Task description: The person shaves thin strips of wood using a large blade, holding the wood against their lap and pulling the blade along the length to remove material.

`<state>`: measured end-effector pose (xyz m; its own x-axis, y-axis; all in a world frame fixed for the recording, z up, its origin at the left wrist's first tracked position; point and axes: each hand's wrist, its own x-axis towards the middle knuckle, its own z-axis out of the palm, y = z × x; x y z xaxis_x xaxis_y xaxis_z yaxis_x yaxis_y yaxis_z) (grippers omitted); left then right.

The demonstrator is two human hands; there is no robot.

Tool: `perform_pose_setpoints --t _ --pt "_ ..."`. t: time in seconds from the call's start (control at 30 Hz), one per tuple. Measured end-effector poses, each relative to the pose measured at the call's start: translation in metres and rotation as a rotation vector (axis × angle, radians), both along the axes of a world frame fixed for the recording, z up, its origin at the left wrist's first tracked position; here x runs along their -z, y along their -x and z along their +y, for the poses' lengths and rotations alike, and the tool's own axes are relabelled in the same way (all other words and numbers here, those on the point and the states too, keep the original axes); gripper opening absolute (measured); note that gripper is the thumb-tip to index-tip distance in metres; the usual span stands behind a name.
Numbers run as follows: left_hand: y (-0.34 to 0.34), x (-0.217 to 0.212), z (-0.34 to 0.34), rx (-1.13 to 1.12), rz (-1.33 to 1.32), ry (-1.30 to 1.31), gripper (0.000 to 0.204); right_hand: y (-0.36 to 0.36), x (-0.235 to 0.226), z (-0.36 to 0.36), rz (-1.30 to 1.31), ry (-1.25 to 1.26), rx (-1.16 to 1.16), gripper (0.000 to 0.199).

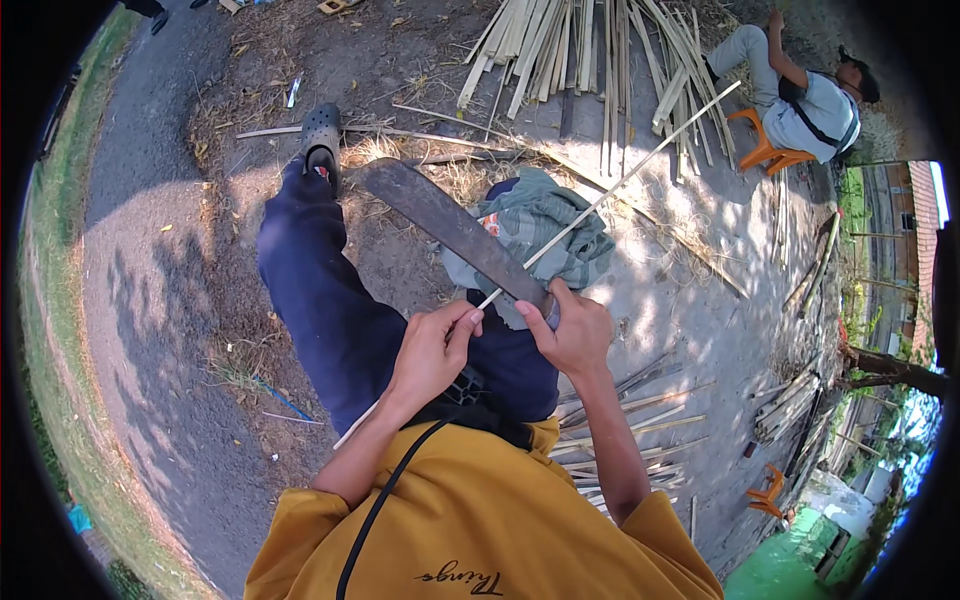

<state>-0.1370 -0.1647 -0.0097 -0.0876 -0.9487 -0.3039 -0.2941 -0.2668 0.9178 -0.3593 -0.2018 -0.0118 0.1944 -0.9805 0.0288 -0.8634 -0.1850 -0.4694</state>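
My right hand [570,328] is wrapped round the handle end of a machete, its thumb laid along the metal. The wide dark blade [440,222] slants up and left from that fist, its broad end over the ground near my shoe. Pinched in my left hand [436,350] is a long, thin pale bamboo strip [625,180]. It runs from beside my left forearm, under the blade close to my right hand, and far out to the upper right. A grey-green checked cloth [560,228] is draped over my right leg beneath the strip and blade.
Split bamboo strips [545,50] lie piled ahead, with more strips [640,440] on the ground at my right. A person [815,110] sits on an orange stool [768,150] at the far right. Another orange stool [768,492] stands at the lower right. Paved road [140,280] runs along the left.
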Motion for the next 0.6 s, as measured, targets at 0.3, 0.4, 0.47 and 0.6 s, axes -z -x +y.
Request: perform_pose_setpoints --t 0.3,0.4,0.47,0.6 --pt "-0.052 -0.024 0.058 -0.047 -0.101 -0.011 0.024 0.002 0.008 -0.001 -0.014 0.020 0.062 0.056" --pt "-0.073 -0.031 0.081 -0.026 -0.193 -0.034 0.020 0.000 0.007 0.002 -0.021 0.038 0.063 0.056" --pt "-0.087 -0.036 0.095 -0.020 -0.220 -0.047 0.020 -0.001 0.009 0.001 -0.007 0.053 0.077 0.054" --pt "-0.102 -0.044 0.108 -0.007 -0.279 -0.076 0.020 -0.001 0.012 0.003 -0.048 0.055 0.085 0.054"
